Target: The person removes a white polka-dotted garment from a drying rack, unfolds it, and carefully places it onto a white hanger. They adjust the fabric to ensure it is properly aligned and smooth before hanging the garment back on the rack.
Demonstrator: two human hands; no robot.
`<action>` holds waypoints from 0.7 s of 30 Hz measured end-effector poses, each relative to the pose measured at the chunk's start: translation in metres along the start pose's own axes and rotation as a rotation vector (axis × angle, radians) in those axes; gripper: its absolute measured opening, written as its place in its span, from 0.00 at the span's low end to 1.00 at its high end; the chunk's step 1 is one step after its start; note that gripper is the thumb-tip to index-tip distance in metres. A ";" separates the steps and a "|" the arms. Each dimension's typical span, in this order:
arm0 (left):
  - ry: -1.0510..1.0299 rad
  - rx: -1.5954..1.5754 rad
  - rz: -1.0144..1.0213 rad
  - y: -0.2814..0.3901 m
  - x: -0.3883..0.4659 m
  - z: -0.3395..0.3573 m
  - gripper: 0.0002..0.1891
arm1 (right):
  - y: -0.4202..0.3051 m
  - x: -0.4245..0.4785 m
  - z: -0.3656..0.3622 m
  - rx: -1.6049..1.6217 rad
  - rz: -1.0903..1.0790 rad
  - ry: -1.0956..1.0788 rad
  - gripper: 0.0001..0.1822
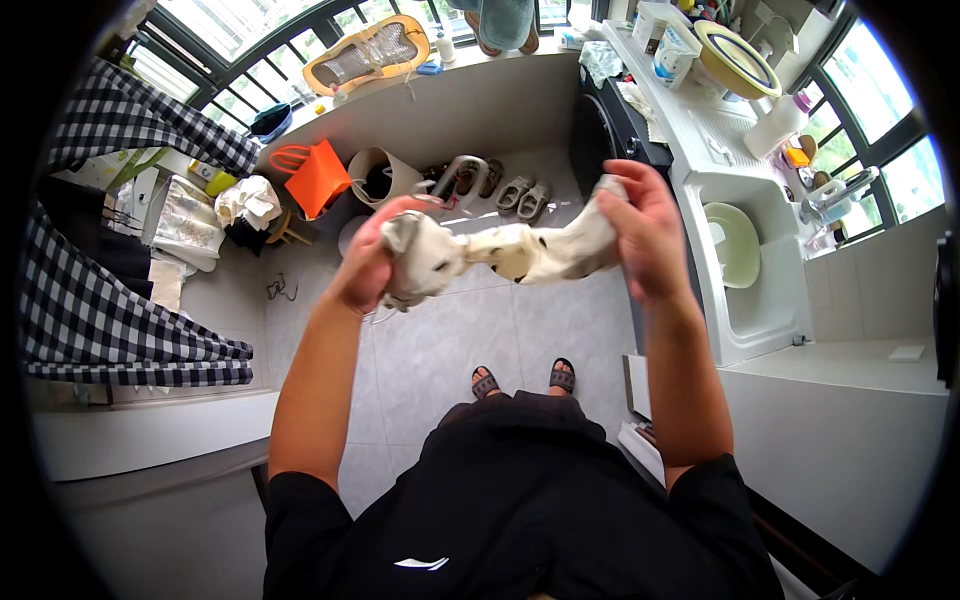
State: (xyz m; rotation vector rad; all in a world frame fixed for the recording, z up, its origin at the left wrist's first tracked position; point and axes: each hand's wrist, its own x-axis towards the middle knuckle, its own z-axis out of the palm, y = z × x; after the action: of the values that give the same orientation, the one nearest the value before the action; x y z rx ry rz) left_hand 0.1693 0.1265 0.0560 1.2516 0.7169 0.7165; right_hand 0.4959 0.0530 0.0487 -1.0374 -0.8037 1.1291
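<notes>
Stretched between my hands is a cream cloth item (517, 251) with dark spots, perhaps a sock; its exact kind is unclear. My left hand (375, 255) grips the bunched, greyish end of the fabric. A thin metal or wire piece shows by the left fingers, partly blurred. My right hand (645, 225) holds the other end pinched between thumb and fingers, blurred by motion. The cloth hangs in the air above the grey tiled floor (450, 337).
To the right stand a white laundry sink (757, 322) with a pale green basin (739, 244) and a dark washing machine (600, 131). Ahead are grey shoes (523, 198), a beige bin (382, 176) and an orange bag (319, 180). A checked curtain (127, 307) hangs left.
</notes>
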 end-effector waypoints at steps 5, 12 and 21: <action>-0.212 0.003 -0.196 -0.012 0.018 0.047 0.21 | 0.029 -0.004 0.057 0.397 0.283 -0.387 0.36; -0.002 -0.175 -0.127 -0.035 0.013 0.055 0.15 | 0.030 -0.030 0.049 -0.273 -0.031 -0.199 0.25; -0.077 -0.064 -0.185 -0.039 0.005 0.063 0.17 | 0.031 -0.041 0.016 -0.016 0.202 -0.227 0.10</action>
State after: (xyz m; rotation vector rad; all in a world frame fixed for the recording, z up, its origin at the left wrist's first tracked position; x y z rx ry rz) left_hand 0.2267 0.0881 0.0282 1.1325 0.7304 0.5332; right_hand 0.4609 0.0202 0.0242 -1.0324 -0.9022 1.4329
